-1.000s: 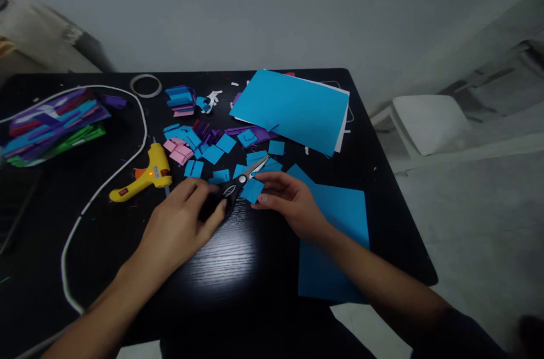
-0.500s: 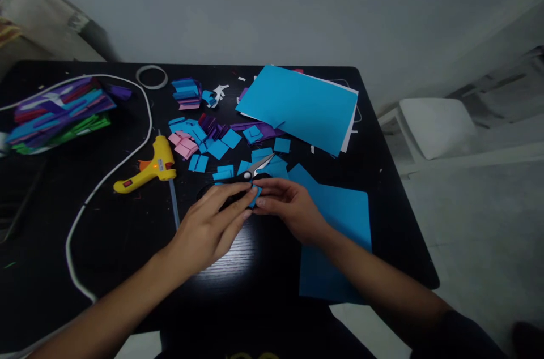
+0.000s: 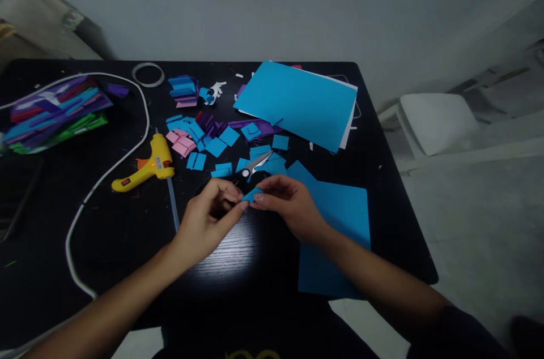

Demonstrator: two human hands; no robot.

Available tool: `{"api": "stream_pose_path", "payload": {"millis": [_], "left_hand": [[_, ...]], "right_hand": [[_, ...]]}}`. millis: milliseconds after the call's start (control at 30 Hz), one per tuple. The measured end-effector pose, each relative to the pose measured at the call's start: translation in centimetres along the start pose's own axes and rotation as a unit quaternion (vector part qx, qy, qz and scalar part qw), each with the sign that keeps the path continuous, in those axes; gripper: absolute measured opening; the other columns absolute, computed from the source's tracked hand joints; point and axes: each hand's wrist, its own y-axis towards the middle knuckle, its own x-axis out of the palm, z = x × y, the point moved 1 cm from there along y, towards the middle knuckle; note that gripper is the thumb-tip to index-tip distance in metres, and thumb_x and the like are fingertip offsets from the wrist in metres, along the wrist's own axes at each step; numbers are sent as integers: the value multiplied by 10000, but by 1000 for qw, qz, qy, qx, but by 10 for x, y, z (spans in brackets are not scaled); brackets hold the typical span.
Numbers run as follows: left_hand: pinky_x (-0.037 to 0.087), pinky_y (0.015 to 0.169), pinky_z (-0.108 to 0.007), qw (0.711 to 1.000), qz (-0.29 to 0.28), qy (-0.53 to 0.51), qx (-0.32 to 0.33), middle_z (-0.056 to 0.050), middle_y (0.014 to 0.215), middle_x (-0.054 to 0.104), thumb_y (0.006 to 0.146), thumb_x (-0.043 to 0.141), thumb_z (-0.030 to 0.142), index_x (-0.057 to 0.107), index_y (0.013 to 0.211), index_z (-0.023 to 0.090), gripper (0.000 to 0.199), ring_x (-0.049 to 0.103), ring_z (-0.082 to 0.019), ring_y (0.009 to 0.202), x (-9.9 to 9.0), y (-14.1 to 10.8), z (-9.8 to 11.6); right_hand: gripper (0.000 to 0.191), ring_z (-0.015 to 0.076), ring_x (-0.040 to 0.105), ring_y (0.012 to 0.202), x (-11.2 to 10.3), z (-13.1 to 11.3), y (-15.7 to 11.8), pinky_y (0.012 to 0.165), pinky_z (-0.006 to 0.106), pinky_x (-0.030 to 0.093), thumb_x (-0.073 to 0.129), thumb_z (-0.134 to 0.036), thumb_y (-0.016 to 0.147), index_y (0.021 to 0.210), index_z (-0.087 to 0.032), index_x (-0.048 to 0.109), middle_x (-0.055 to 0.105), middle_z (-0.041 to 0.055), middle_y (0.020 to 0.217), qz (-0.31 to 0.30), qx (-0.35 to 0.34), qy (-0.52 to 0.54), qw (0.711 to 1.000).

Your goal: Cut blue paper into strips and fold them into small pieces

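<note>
At the left, a yellow glue gun (image 3: 155,165) could be nudged, since its glue stick (image 3: 173,203) is just beside the left hand (image 3: 208,220). By that hand's closed thumb and forefinger, one end of a small blue paper piece (image 3: 252,195) is held, nearer than the scissors (image 3: 246,173). Its other end is pinched by the right hand (image 3: 293,206). A crooked fold could be caused by uneven pinching; the blue sheet (image 3: 346,209) could be creased by the right forearm.
</note>
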Motion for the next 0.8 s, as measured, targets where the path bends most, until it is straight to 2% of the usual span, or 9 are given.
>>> {"api": "stream_pose_path", "payload": {"millis": [100,267,400,500,567,667,733,800], "left_hand": [[567,671,-250,998,5,-57,-20,11,873,674,938,709,235,575,1065,207,186,675,-119,712,1,0,-1],[542,641,-231,999,27,-44,-7,14,803,656,918,707,220,613,1026,191,146,644,-111,668,-3,2,1],[539,659,-230,1000,22,-16,-8,19,776,640,926,699,257,625,1036,190,149,630,-116,682,-2,3,0],[550,699,-252,1000,0,30,1,6,811,678,950,670,291,640,1067,201,152,664,-139,734,-10,6,3],[556,758,-283,993,0,115,29,-17,895,717,961,638,300,675,1036,210,122,691,-166,810,-27,9,8],[550,897,-385,947,81,306,45,-54,1048,724,964,548,286,689,1067,219,186,696,-244,979,-70,13,12],[522,996,-500,897,115,427,4,-126,1177,677,900,559,258,668,1142,171,280,660,-344,1115,-101,16,6],[498,1009,-609,853,123,503,-57,-211,1259,616,843,584,241,645,1218,116,400,609,-458,1191,-125,17,-7]], "right_hand": [[300,153,732,835,0,0,1,870,348,630,946,-324,689,882,-222,740,719,-23,882,-8,-4,-7,1000],[279,136,683,767,-2,2,-1,775,310,603,843,-273,796,1062,-267,759,674,-35,828,-48,-62,-99,992],[216,144,668,750,-1,3,-5,688,287,554,768,-239,848,1062,-262,781,730,1,866,-52,-122,-243,961],[223,158,684,759,-3,4,-5,683,292,560,796,-278,835,1057,-262,794,746,13,868,-31,-148,-294,944],[253,169,704,780,-6,6,-3,692,297,577,815,-314,828,1075,-263,795,757,20,879,-19,-141,-285,948],[316,176,730,780,-10,7,1,713,316,608,845,-365,809,1102,-263,787,772,19,875,-20,-103,-230,968],[334,182,750,788,-12,6,2,764,345,629,863,-378,791,1095,-264,785,780,13,863,-27,-78,-191,978],[332,189,768,803,-12,4,3,821,379,640,872,-378,782,1081,-261,786,792,14,867,-32,-60,-164,984]]}}
